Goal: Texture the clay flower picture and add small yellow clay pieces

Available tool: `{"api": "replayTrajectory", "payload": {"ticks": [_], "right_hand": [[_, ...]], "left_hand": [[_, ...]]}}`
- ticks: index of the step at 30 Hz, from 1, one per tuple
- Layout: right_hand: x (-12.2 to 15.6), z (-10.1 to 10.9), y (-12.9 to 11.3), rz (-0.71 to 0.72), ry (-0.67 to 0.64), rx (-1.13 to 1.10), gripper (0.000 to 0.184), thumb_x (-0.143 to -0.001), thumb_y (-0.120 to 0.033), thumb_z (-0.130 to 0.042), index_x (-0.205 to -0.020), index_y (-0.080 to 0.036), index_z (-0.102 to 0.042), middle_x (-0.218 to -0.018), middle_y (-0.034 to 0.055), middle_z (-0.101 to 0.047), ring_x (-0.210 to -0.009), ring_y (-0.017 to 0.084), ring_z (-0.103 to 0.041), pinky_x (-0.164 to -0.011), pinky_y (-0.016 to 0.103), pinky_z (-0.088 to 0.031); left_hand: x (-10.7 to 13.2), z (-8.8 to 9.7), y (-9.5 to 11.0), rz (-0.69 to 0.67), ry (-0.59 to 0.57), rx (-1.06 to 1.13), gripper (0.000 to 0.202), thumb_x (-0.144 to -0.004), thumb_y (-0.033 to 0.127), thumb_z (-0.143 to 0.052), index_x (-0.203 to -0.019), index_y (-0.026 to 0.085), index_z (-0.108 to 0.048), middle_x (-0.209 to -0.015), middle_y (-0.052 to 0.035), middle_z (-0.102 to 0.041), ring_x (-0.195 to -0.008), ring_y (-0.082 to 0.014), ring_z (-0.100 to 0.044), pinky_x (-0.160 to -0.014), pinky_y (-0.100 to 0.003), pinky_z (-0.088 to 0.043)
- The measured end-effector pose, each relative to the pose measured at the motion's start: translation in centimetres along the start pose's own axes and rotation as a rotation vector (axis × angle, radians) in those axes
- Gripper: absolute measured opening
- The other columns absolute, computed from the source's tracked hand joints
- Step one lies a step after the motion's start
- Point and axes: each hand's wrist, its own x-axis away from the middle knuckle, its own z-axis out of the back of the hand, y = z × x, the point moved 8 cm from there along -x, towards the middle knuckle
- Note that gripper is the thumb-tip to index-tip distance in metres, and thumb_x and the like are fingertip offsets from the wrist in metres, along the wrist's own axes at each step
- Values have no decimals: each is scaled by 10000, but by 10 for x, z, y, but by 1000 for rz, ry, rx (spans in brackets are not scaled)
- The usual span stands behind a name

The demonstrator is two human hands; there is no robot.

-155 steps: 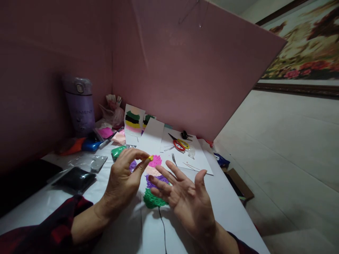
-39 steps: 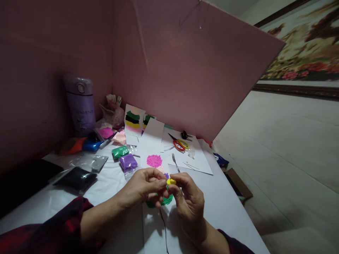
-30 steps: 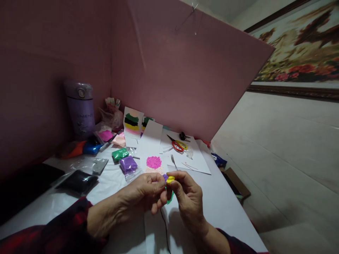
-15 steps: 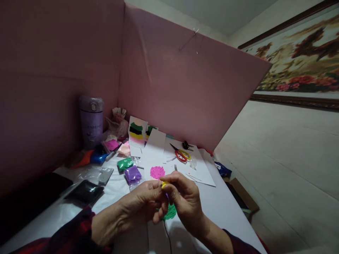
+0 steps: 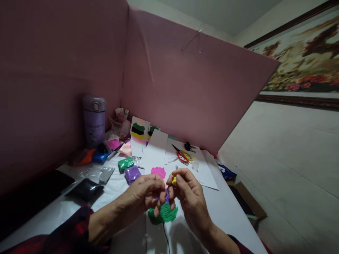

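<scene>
A small lump of yellow clay (image 5: 174, 181) is pinched between the thumb and index finger of my right hand (image 5: 191, 194). My left hand (image 5: 141, 194) hovers just left of it, thumb pressed to the curled index finger; anything between them is too small to make out. Below both hands lies a clay figure on white paper. Its pink textured patch (image 5: 158, 172) is farthest away, a purple patch (image 5: 166, 197) shows partly between the hands, and a green textured patch (image 5: 169, 213) is nearest, with a thin dark line running down from it.
To the left are wrapped green clay (image 5: 126, 163), wrapped purple clay (image 5: 132, 174) and a black packet (image 5: 87, 191). A purple tumbler (image 5: 94, 121) stands behind them. Scissors (image 5: 182, 156) and keys (image 5: 188, 146) lie at the back right. Pink panels (image 5: 190, 88) wall the table.
My hands have moved apart. The yellow clay, earlier between the fingertips of both hands, has gone right with my right hand. More of the green and purple clay shows.
</scene>
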Motion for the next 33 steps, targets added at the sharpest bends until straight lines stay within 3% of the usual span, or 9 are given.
{"api": "replayTrajectory", "payload": {"ticks": [5,9,19,33], "right_hand": [[6,-2,24,-161,-38,-43,405,-876,-564,-559,-786,-170,-543,-518,-68,-470,-400,65,-449,-405,177,-336],[9,4,28,-153,-20,-34,344,-814,-478,-698,-799,-174,-539,-557,-76,-485,-410,53,-431,-402,169,-308],[18,6,28,-164,-18,-35,347,-754,-444,-770,-839,-163,-585,-598,-35,-609,-400,46,-441,-385,163,-312],[18,10,33,-197,1,-65,337,-719,-422,-800,-806,-139,-638,-532,-26,-619,-388,47,-469,-368,148,-336]], "left_hand": [[4,-2,5,-86,3,-281,271,-895,421,-488,-737,201,-485,-576,7,-552,-573,-152,-582,-475,-232,-373],[3,0,4,-108,-6,-423,369,-899,525,-477,-759,184,-497,-613,-11,-598,-531,-132,-555,-485,-243,-400],[-3,11,-3,-119,52,-288,393,-764,525,-695,-762,168,-531,-575,3,-621,-444,-108,-547,-432,-222,-427],[-3,11,-6,-82,43,-267,391,-747,517,-710,-772,162,-548,-577,-19,-646,-445,-119,-569,-426,-225,-448]]}}
